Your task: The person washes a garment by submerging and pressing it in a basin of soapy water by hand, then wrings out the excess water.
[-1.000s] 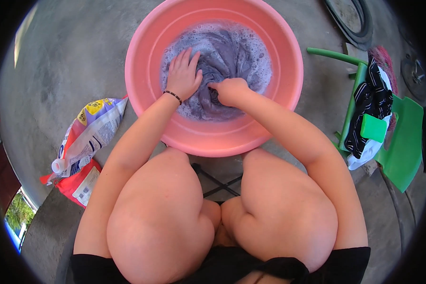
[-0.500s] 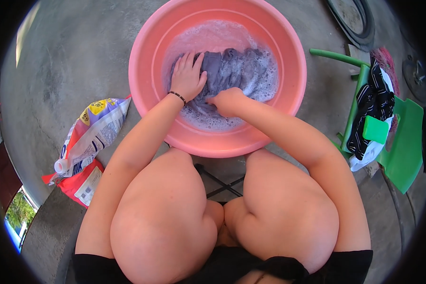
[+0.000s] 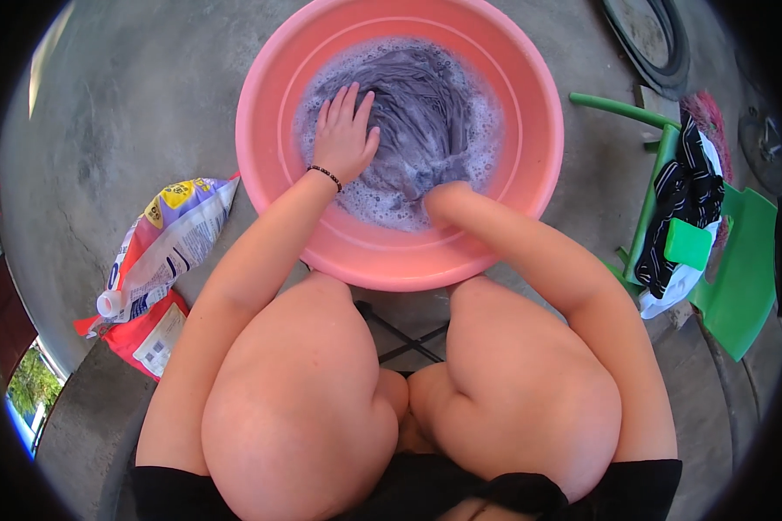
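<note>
A grey-purple cloth lies in foamy water inside a large pink basin, in front of my knees. Its folds now run in a wide curve across the basin. On the cloth's left edge my left hand lies flat, palm down, fingers spread, a dark beaded bracelet at the wrist. My right hand dips into the suds at the near right side of the cloth. Its fingers are hidden under the water and cloth, so their grip does not show.
Left of the basin lie a detergent pouch with a white cap and a red packet. At right stands a green chair with striped black cloth and a green block on it. A black tyre lies behind.
The cloth has spread away from me and swung into curved folds. My right hand has moved slightly right and nearer, its fingers sinking from sight. The left hand stays nearly in place.
</note>
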The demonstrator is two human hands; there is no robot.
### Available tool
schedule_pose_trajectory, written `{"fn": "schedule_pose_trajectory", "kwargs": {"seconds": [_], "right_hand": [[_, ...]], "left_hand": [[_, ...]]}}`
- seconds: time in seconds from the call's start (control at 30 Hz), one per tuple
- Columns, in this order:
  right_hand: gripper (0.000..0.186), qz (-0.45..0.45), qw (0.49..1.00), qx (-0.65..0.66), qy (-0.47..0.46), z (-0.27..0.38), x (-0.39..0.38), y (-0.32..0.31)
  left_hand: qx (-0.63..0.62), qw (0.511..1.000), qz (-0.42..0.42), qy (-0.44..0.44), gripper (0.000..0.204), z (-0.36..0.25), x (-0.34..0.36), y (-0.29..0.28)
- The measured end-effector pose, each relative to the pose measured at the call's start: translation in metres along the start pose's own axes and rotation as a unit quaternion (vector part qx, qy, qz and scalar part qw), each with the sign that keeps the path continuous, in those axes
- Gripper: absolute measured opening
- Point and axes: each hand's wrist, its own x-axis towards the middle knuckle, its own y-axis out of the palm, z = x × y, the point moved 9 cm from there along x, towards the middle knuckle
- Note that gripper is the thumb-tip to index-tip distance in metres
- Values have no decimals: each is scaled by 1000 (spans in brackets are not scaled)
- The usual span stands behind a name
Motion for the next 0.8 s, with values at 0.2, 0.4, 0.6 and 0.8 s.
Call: {"fn": "schedule_pose_trajectory", "kwargs": {"seconds": [0.2, 0.4, 0.6, 0.8], "right_hand": [[62, -181, 973, 70, -123, 48, -34, -71], [39, -290, 944, 20, 154, -114, -30, -120], [25, -13, 996, -12, 91, -23, -5, -27], [62, -152, 985, 35, -76, 45, -28, -58]], "left_hand": [[10, 1000, 11, -16, 57, 8, -7, 2], [4, 1000, 21, 5, 57, -8, 0, 7], [0, 1000, 31, -2, 56, 1, -5, 9], [-2, 999, 42, 8, 55, 1, -9, 13]]}}
